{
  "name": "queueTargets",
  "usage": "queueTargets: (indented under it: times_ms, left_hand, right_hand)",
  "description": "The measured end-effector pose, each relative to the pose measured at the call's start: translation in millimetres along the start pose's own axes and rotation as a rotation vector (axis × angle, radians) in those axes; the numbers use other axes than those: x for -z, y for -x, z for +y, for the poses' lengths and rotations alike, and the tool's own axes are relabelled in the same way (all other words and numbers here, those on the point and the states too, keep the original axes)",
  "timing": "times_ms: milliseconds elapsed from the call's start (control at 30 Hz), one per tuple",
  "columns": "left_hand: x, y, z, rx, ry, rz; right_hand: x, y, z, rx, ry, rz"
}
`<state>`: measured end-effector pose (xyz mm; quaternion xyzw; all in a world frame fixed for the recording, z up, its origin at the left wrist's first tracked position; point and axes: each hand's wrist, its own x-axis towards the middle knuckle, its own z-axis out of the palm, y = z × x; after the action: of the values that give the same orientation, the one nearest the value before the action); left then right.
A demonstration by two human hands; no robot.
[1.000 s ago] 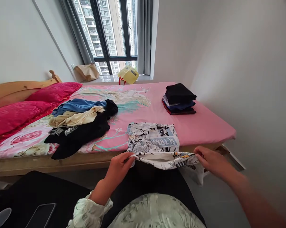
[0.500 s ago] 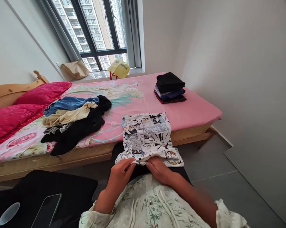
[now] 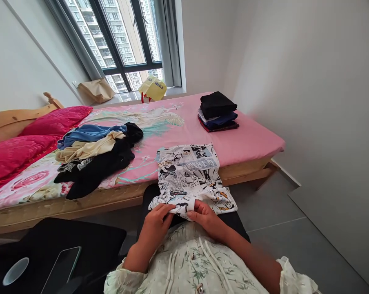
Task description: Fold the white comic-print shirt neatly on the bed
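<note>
Pinching near edge of the printed garment [image 3: 189, 179] with left hand [image 3: 156, 220] and right hand [image 3: 206, 220], brought close together from wide apart one second ago; thus no longer stretching this edge. Keeping rest ahead of both hands, onto bed [image 3: 248, 143].

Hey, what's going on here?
Someone's left hand and right hand are holding the near end of a white, comic-printed cloth garment. It stretches from the pink-sheeted wooden bed to their black-clad lap. On the bed, a stack of dark folded clothes stands right and a loose blue, cream and black pile lies left.
</note>
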<state>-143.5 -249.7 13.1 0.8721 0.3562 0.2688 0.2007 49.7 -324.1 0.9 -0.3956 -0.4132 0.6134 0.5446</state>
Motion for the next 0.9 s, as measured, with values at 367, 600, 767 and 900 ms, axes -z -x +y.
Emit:
queueTargets:
  times_ms: [367, 600, 767, 900]
  left_hand:
    - [5.2, 8, -4, -0.007, -0.110, -0.025]
    - [12.5, 7, -9, -0.047, -0.173, 0.036]
    - [10.8, 8, -9, -0.046, -0.190, 0.020]
    - [9.6, 12, -13, -0.066, -0.186, -0.015]
  right_hand:
    - [8, 13, 4, 0.236, 0.880, -0.019]
    - [38, 27, -20, -0.107, 1.584, 0.101]
    - [51, 52, -40, -0.296, 1.711, 0.160]
    - [58, 76, -34, -0.328, 1.586, 0.192]
